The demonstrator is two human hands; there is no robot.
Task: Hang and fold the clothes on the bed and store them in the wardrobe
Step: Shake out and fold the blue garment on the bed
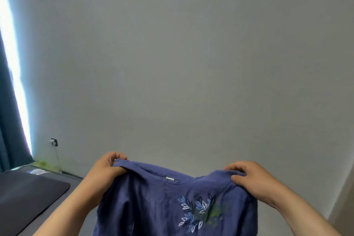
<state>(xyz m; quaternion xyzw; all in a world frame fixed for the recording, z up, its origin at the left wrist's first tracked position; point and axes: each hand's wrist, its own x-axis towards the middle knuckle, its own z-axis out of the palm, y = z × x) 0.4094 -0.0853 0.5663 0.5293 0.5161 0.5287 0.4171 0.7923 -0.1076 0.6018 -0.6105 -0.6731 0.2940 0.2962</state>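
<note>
Crinkled blue embroidered shirt (153, 207), shoulders in grip of left hand (106, 167) and right hand (251, 177)

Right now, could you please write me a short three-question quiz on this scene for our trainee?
1. True or false: the left hand and the right hand both grip the blue garment at its top edge.
2. The leaf embroidery lies nearer which hand? A) left B) right
3. Fill in: the dark curtain hangs at the view's ___ edge.

Key: 1 true; 2 B; 3 left.
</note>
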